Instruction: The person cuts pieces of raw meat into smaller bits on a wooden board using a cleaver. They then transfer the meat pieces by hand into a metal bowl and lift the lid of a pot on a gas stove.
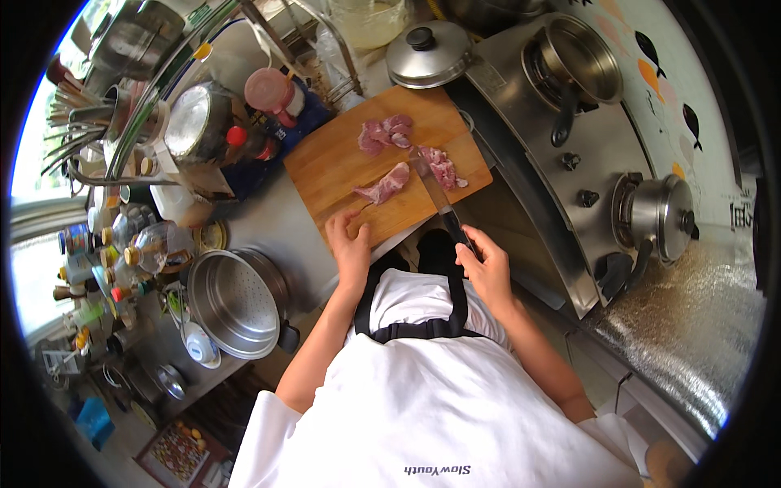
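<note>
A wooden cutting board [329, 152] lies before me with raw meat on it in separate lots. My right hand [485, 265] grips the black handle of a kitchen knife [434, 186]; its blade points away from me over the board, alongside a heap of cut meat pieces [440, 168]. Left of the blade lies an elongated piece of meat [385, 185]. Farther back are several rounded chunks of meat [384, 133]. My left hand [349, 241] rests at the board's near left edge, fingers bent and apart. A thin dark strand by its fingertips is too small to identify.
A gas stove [549, 177] stands on the right with an open saucepan [586, 58] and a lidded pot [659, 213]. Behind the board sits a steel lid [429, 55]. At left are a steamer pot [238, 305], glass bottles [160, 247] and a red-capped bottle [250, 143].
</note>
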A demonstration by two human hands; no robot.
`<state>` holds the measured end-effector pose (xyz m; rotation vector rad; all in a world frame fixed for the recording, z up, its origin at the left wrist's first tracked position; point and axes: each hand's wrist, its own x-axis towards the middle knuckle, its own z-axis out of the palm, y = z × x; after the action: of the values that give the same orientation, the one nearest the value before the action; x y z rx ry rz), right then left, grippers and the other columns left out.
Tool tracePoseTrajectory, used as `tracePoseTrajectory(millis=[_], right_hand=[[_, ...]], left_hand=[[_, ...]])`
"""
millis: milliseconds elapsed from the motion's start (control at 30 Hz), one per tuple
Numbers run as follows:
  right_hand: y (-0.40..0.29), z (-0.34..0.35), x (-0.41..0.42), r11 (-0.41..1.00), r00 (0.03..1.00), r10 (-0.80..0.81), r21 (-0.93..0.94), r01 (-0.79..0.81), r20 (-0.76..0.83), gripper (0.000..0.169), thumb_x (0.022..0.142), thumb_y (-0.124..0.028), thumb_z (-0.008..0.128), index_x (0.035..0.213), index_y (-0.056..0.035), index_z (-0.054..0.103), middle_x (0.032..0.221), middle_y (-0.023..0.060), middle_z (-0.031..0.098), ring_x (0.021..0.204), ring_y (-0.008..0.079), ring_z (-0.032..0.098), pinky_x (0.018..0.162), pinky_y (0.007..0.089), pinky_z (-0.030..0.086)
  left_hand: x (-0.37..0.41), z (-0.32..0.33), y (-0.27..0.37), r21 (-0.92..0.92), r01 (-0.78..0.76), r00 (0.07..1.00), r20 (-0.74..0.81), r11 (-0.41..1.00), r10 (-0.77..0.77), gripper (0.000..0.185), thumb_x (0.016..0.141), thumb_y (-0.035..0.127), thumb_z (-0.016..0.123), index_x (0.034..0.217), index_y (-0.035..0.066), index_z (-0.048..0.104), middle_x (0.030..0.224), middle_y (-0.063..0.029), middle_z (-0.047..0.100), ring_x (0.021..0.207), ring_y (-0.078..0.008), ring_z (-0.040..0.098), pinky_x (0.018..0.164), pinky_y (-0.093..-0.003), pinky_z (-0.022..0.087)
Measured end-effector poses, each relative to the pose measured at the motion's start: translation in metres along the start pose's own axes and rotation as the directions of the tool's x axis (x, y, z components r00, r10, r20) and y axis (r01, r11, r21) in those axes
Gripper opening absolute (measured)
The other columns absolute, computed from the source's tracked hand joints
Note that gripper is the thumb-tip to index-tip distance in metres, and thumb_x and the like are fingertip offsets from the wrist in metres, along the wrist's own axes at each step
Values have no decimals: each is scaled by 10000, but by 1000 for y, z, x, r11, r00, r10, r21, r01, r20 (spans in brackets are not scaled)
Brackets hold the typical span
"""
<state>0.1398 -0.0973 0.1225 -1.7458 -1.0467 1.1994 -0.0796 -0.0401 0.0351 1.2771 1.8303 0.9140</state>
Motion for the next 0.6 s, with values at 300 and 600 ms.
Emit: tracePoseTrajectory(millis=[300, 600], right_hand=[[-23, -1, 50, 900, 932, -267, -283, 332, 244, 283, 859, -99, 597, 1130, -17, 603, 994, 187, 661, 871, 328, 657, 734, 347, 521], [8, -2, 67, 675, 894, -225, -599, 430, 388, 267, 892, -128, 518, 1156, -84, 510, 863, 166, 623, 737, 382, 618, 639, 459, 507]], left_hand=[[21, 38, 33, 187, -312, 936, -107, 932, 335, 220, 788, 27, 630, 997, 52, 564, 979, -139, 569, 993, -345, 530, 893, -414, 409], [32, 63, 34, 290, -402, 900, -50, 869, 433, 145, 776, 46, 636, 901, 59, 564, 973, -107, 567, 943, -331, 529, 851, -423, 424]])
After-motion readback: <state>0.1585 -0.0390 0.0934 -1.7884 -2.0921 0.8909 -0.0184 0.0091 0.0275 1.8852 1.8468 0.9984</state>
